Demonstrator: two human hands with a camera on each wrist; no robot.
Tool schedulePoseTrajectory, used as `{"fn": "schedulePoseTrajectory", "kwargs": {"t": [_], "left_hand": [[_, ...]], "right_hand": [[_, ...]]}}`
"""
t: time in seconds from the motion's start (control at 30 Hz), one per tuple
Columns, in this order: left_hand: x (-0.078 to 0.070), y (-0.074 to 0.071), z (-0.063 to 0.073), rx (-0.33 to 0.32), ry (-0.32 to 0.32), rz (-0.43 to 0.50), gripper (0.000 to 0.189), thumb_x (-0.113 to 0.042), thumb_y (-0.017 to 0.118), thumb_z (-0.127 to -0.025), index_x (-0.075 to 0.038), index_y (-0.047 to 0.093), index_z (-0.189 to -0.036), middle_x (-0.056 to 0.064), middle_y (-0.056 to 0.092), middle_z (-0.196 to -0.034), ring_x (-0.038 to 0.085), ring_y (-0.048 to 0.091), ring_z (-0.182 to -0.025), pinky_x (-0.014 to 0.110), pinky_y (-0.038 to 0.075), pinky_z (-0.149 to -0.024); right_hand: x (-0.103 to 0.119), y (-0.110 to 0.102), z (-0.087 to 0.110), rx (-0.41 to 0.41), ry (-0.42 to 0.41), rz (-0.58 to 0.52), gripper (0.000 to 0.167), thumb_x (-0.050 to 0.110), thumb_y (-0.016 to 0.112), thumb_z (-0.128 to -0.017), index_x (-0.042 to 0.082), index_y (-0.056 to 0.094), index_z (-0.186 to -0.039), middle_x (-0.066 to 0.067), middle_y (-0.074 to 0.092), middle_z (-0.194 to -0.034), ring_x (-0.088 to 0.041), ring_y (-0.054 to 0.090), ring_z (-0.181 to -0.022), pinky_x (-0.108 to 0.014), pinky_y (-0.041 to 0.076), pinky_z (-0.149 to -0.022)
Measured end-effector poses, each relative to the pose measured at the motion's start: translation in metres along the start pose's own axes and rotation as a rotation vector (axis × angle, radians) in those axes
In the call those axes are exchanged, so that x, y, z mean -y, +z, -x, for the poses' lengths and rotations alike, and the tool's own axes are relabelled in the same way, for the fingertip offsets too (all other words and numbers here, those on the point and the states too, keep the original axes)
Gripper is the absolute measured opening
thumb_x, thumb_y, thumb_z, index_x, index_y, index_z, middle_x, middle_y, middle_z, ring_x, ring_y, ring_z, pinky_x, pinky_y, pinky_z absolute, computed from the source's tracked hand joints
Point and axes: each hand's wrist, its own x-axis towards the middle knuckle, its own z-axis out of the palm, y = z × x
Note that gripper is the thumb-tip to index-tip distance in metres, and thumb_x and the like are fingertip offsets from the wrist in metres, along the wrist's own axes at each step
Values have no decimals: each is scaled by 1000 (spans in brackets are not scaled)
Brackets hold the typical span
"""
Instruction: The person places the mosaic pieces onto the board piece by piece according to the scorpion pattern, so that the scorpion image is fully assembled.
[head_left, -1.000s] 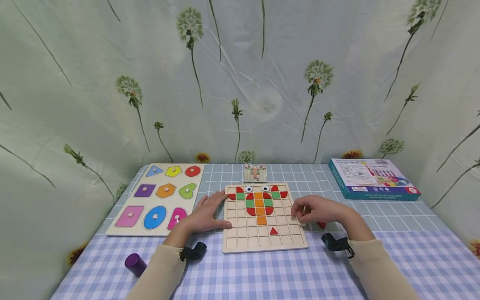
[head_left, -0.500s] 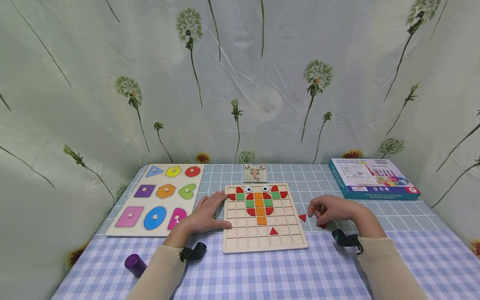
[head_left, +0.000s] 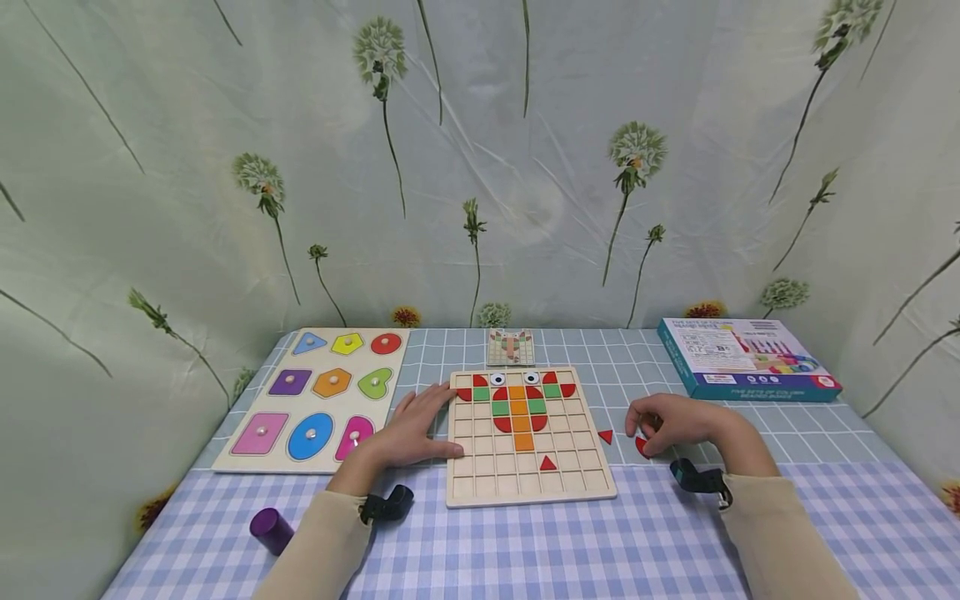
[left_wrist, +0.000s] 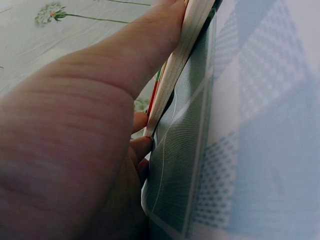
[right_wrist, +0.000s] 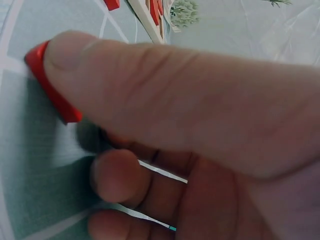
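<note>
My left hand (head_left: pixel 416 429) rests at the left edge of the wooden grid board (head_left: pixel 480 483), fingers spread. In the left wrist view, its thumb (left_wrist: pixel 145 42) and fingertips touch the board's side. Red, green and orange pieces and two eye pieces (head_left: pixel 531 378) form a pattern on the board. A lone red triangle (head_left: pixel 548 462) sits lower down. Right of the board, my right hand (head_left: pixel 671 422) pinches a red piece (head_left: pixel 642 447) with a curved edge at the table. The right wrist view shows the thumb over this red piece (right_wrist: pixel 57 97); the index fingertip is mostly hidden.
Another red triangle (head_left: pixel 606 436) lies between board and right hand. A small pattern card (head_left: pixel 511 347) is behind the board. At left are a knobbed shape puzzle (head_left: pixel 330 408) and a purple cylinder (head_left: pixel 271 531). A teal box (head_left: pixel 750 358) is at back right.
My right hand has moved right from the board's edge to the curved red piece and taken hold of it. A red triangle has come into sight beside the board. The left hand has stayed put.
</note>
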Motion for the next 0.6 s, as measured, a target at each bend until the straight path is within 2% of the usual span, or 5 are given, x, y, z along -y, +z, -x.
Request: {"fn": "schedulePoseTrajectory", "kwargs": {"t": [0.27,0.6], "left_hand": [[1,0,-1,-2,0,1,100,-57,77,-78,-19,31,-157,3,24,-167,27,15,-157,54,3,-128],[1,0,-1,-4,1,1,100,-56,77,-78,-19,31,-157,4,25,-167,28,15,-157,54,2,-128]], "right_hand": [[2,2,-4,-30,-8,16,18,10,78,-81,13,67,-95,1,53,-71,-14,50,-70,-24,39,-62],[9,7,-12,-117,48,49,19,16,80,-83,14,65,-94,-1,53,-73,-17,51,-75,-28,40,-66]]}}
